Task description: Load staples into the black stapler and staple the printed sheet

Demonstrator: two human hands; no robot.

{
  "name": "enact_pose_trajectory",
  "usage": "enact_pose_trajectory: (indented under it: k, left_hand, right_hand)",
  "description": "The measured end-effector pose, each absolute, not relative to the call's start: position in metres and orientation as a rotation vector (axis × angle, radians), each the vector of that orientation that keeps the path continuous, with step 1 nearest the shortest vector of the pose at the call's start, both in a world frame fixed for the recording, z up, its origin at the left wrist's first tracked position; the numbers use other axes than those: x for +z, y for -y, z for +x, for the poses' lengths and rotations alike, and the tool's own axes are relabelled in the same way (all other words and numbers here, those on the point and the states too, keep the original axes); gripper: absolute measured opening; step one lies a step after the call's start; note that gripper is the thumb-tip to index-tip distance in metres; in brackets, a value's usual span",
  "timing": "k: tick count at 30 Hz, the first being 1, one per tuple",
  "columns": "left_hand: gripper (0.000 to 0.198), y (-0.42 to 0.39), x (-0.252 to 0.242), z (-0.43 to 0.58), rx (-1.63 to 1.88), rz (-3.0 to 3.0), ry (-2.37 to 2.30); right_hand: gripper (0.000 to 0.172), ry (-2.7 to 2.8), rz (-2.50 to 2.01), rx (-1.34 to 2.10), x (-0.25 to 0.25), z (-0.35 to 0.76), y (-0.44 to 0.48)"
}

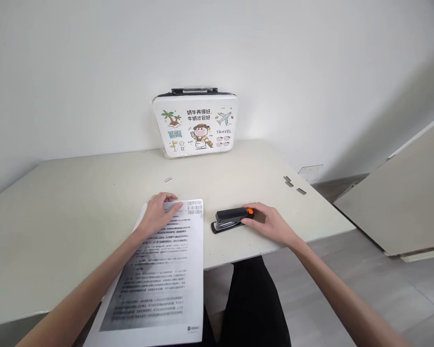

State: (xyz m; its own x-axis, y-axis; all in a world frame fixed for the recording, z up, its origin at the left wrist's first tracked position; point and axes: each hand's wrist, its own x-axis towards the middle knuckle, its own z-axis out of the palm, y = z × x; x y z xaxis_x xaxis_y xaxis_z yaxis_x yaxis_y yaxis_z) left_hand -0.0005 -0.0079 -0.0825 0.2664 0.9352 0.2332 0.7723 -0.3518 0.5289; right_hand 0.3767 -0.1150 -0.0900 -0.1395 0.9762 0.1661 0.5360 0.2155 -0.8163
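My left hand [159, 213] is closed on the far edge of a printed sheet of paper [159, 279], thumb on top and fingers over the far edge. Whether it is one sheet or a thin stack I cannot tell. The paper's near part hangs past the table edge over my lap. To its right lies a black stapler [231, 217] with an orange rear end, its front pointing left toward the paper, a short gap apart. My right hand [269, 221] grips the rear of the stapler between thumb and fingers.
A white case [198, 127] with cartoon prints and a black handle leans against the wall at the back of the pale table [75, 202]. Several small grey staple strips [301, 191] lie at the right edge. Another small strip [168, 180] lies before the case. A pale panel [401, 197] stands at right.
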Motion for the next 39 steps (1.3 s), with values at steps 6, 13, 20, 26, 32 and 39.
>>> enact_pose_trajectory:
  k: [6, 13, 20, 26, 32, 39]
  left_hand:
    - [0.039, 0.027, -0.081, 0.016, 0.722, 2.25, -1.477]
    - [0.03, 0.036, -0.08, 0.023, 0.744, 2.206, -1.483]
    - [0.037, 0.035, -0.074, 0.023, 0.697, 2.113, -1.523]
    - [0.041, 0.034, -0.068, 0.019, 0.675, 2.077, -1.537]
    - [0.039, 0.04, -0.066, 0.022, 0.674, 2.045, -1.57]
    - [0.033, 0.047, -0.069, 0.045, 0.609, 2.023, -1.609]
  right_hand:
    - [0.041, 1.773, -1.409, 0.784, -0.09, 0.375, 0.116]
    - [0.043, 1.781, -1.423, 0.79, -0.09, 0.376, 0.117]
    - [0.043, 1.781, -1.428, 0.768, -0.087, 0.374, 0.119]
    - [0.042, 1.779, -1.433, 0.787, -0.086, 0.374, 0.118]
    - [0.043, 1.783, -1.431, 0.784, -0.087, 0.375, 0.118]
    - [0.043, 1.779, -1.435, 0.798, -0.088, 0.373, 0.12]
